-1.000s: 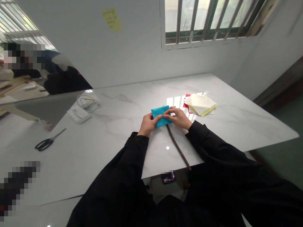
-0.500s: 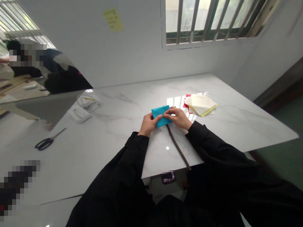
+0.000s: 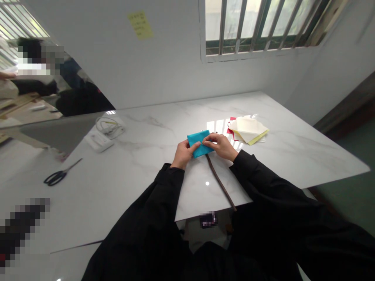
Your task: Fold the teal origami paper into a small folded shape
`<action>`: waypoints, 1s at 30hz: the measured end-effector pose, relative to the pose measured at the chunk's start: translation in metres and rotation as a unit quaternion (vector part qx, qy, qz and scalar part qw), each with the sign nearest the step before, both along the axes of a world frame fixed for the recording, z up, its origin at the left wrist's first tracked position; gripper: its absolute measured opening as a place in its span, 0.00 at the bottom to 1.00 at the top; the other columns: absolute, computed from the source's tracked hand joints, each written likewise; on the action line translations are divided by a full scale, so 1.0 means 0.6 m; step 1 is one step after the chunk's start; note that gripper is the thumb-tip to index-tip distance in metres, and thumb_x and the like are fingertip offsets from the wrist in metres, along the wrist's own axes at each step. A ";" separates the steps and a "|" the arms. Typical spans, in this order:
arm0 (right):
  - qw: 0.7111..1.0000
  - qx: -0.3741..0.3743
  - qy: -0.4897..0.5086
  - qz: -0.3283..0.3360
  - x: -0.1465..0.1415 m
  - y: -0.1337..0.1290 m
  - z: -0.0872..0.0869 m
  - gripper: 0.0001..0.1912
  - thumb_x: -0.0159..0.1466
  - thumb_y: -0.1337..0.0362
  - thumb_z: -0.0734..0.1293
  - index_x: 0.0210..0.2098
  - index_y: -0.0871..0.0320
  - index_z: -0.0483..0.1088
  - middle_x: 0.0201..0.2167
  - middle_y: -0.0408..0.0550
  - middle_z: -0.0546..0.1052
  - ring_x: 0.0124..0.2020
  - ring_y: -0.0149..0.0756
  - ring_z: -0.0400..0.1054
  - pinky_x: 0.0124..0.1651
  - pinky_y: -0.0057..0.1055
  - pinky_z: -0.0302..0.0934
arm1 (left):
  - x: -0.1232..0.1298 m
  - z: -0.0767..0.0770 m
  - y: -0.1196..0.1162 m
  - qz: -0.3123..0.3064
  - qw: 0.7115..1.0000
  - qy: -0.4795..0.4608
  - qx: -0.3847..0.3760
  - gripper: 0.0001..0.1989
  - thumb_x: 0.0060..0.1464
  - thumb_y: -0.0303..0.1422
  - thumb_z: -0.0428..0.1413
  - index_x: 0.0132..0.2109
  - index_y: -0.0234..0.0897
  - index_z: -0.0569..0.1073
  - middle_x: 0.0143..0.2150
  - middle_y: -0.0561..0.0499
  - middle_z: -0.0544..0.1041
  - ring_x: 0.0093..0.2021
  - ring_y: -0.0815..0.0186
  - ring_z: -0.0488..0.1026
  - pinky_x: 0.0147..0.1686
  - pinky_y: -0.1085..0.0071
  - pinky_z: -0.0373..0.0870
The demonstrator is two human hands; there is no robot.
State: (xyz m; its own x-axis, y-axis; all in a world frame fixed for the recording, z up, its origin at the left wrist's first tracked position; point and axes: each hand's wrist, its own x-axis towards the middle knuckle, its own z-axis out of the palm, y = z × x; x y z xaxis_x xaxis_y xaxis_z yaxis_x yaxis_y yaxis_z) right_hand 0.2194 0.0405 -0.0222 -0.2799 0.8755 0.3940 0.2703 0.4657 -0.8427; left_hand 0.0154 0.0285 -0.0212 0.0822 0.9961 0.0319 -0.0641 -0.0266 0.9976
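Observation:
A bright blue folded packet (image 3: 197,152), paper or thin cloth, is held just above the table in front of me. My left hand (image 3: 185,152) is closed on its left side, thumb pressed on the top face. At the packet's middle, thumb and forefinger of my right hand (image 3: 220,145) are pinched together near the left thumb. Whatever is between those right fingertips is too small to make out. A thin brown stick (image 3: 219,180) lies on the white marbled table (image 3: 152,156), running from under the packet to the front edge.
Right of my hands lies a stack of cream, yellow and red sheets (image 3: 249,130). Dark-handled scissors (image 3: 57,177) rest at the left, with a white box (image 3: 99,140) and a coiled cable (image 3: 109,127) beyond. A yellow note (image 3: 140,25) hangs on the wall. A person sits at far left.
My hands and the blue packet have barely moved; the right fingertips shift very slightly at its middle. The person at far left has moved a little.

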 end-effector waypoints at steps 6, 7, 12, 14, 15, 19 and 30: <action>0.999 0.014 -0.032 -0.011 -0.001 -0.002 0.004 0.09 0.69 0.57 0.73 0.39 0.55 0.83 0.37 0.48 0.79 0.39 0.38 0.71 0.47 0.36 0.65 | 0.000 0.005 -0.002 -0.005 1.000 0.025 0.010 0.29 0.41 0.49 0.75 0.44 0.30 0.84 0.40 0.43 0.86 0.39 0.57 0.80 0.44 0.62 0.77; 0.999 0.017 -0.034 -0.013 -0.001 -0.003 0.004 0.09 0.69 0.58 0.73 0.39 0.55 0.83 0.37 0.48 0.79 0.39 0.38 0.71 0.48 0.36 0.65 | 0.000 0.005 -0.003 -0.003 1.000 0.027 0.010 0.29 0.41 0.49 0.75 0.44 0.30 0.84 0.40 0.43 0.86 0.39 0.57 0.80 0.44 0.62 0.77; 0.999 0.028 -0.027 -0.018 0.000 -0.006 0.009 0.08 0.68 0.59 0.73 0.38 0.55 0.83 0.40 0.49 0.80 0.41 0.40 0.72 0.49 0.37 0.65 | 0.000 0.004 -0.003 0.005 0.999 0.031 0.013 0.29 0.42 0.49 0.75 0.44 0.30 0.84 0.40 0.43 0.86 0.38 0.57 0.80 0.44 0.62 0.77; 1.000 0.016 -0.010 -0.013 0.001 -0.007 0.011 0.09 0.68 0.58 0.73 0.38 0.56 0.83 0.40 0.49 0.80 0.41 0.39 0.72 0.48 0.37 0.66 | -0.001 0.004 -0.002 0.008 1.000 0.027 0.013 0.30 0.41 0.50 0.75 0.44 0.29 0.84 0.40 0.43 0.86 0.38 0.58 0.80 0.44 0.62 0.77; 1.000 0.007 0.001 -0.009 0.002 -0.007 0.012 0.09 0.69 0.57 0.73 0.38 0.56 0.82 0.40 0.49 0.81 0.40 0.39 0.73 0.48 0.37 0.66 | -0.001 0.004 -0.002 0.009 1.000 0.022 0.012 0.30 0.41 0.50 0.75 0.44 0.29 0.84 0.40 0.43 0.86 0.38 0.58 0.80 0.44 0.62 0.77; 1.000 -0.010 0.017 -0.001 0.004 -0.008 0.015 0.10 0.68 0.57 0.73 0.38 0.57 0.82 0.38 0.49 0.82 0.39 0.38 0.74 0.46 0.37 0.68 | 0.000 0.007 -0.004 0.011 1.000 0.005 0.004 0.31 0.40 0.51 0.76 0.43 0.30 0.83 0.40 0.43 0.86 0.38 0.58 0.80 0.45 0.62 0.77; 1.000 0.022 -0.022 0.000 0.005 -0.011 0.016 0.09 0.70 0.58 0.72 0.39 0.55 0.83 0.37 0.49 0.81 0.39 0.39 0.73 0.48 0.37 0.68 | 0.001 0.008 -0.007 0.014 1.000 -0.005 -0.002 0.30 0.39 0.51 0.76 0.42 0.31 0.83 0.38 0.43 0.85 0.37 0.58 0.80 0.43 0.62 0.77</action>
State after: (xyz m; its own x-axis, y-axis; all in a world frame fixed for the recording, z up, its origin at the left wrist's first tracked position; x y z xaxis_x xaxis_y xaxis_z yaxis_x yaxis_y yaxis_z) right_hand 0.2223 0.0337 -0.0126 -0.2978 0.8577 0.4192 0.3064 0.5018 -0.8089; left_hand 0.0158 0.0241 -0.0161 0.0540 0.9981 0.0282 -0.0730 -0.0242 0.9970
